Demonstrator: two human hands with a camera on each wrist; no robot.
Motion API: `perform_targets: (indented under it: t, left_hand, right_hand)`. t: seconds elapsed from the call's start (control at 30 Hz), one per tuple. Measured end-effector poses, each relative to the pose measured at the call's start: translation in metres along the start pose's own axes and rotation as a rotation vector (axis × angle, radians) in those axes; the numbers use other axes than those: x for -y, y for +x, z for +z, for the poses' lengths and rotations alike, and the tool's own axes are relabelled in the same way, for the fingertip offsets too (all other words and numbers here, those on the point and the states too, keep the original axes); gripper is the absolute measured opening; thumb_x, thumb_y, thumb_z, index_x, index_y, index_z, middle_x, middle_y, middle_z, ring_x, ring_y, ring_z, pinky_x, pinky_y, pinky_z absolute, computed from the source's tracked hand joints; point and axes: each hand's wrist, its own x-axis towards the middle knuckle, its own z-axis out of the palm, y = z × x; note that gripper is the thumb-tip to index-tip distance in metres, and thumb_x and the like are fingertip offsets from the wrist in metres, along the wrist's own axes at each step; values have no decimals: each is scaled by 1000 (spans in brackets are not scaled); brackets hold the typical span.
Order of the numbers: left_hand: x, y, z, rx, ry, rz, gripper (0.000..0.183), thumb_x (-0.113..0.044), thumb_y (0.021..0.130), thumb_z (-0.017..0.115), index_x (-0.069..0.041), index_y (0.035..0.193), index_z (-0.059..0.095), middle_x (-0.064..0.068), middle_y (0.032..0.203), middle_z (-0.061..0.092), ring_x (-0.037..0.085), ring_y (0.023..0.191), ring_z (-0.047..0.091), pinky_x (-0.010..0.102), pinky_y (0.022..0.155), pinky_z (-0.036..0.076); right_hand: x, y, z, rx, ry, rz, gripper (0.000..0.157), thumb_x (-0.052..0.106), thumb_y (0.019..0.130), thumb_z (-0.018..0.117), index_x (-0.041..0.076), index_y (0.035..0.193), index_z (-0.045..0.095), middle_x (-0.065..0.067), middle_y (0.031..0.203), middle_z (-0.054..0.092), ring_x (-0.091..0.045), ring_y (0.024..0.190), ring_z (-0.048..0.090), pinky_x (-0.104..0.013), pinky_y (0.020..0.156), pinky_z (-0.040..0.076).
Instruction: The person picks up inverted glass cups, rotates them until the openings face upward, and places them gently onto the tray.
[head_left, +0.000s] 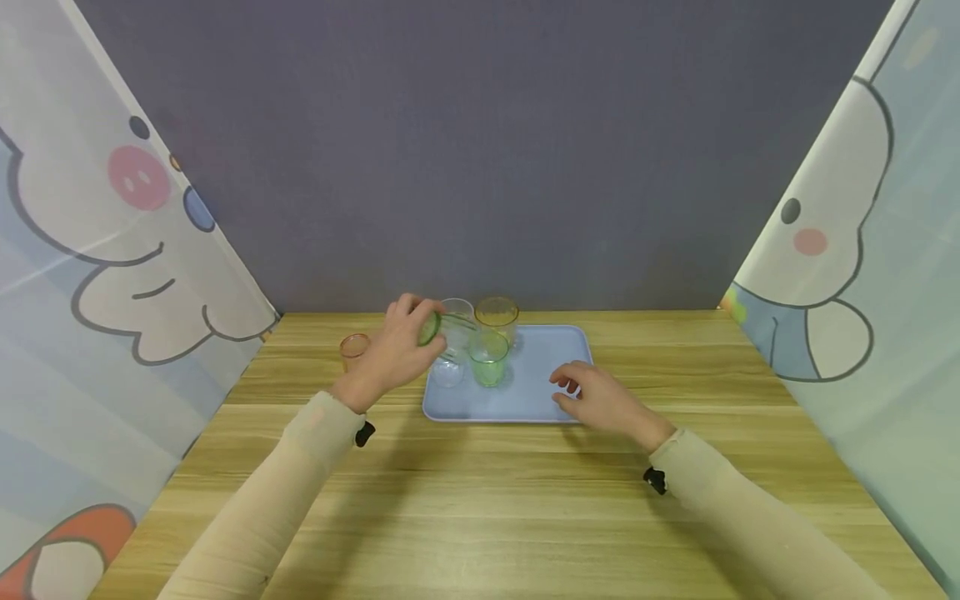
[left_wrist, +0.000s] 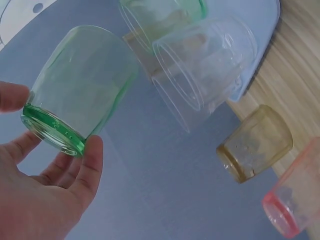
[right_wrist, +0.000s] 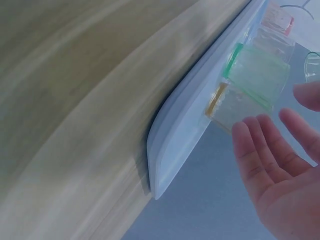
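Observation:
My left hand (head_left: 408, 346) holds a green glass (left_wrist: 82, 90) by its thick base, thumb and fingers around it. That glass is tipped sideways, its mouth to the right, above the left part of the light blue tray (head_left: 547, 367). Another green glass (head_left: 489, 371) stands upright on the tray, near a yellow glass (head_left: 498, 315) and clear glasses (left_wrist: 215, 55), partly hidden behind the held one. Over the tray's right front edge hovers my right hand (head_left: 600, 400), its fingers loosely bent and holding nothing.
Left of the tray, partly behind my left hand, an orange-pink glass (head_left: 355, 343) stands on the wooden table (head_left: 480, 517). An amber glass (left_wrist: 257, 145) shows beside it in the left wrist view. A dark grey panel (head_left: 480, 167) rises behind the table.

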Motion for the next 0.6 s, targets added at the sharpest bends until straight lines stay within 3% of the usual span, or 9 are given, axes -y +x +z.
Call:
perform_targets:
  t: [0.3,0.6]
  left_hand:
    - [-3,0,6,-8,-117,-40,39,-28,94,55,-15,131,60,13,134,45,33,117,44,51,90,43]
    - [-1,-3,16,26,-222,-57,39,-28,99,57,-16,136,57,10,135,45,26,88,48,43,79,43]
  right_hand:
    - [5,4,1,-44,148,18,27,17,96,69,4,119,68,-15,115,67,-18,94,62,-44,82,54]
    - [6,7,2,-76,272,45,26,21,97,69,8,120,68,-16,120,66,-20,100,64,-47,88,54]
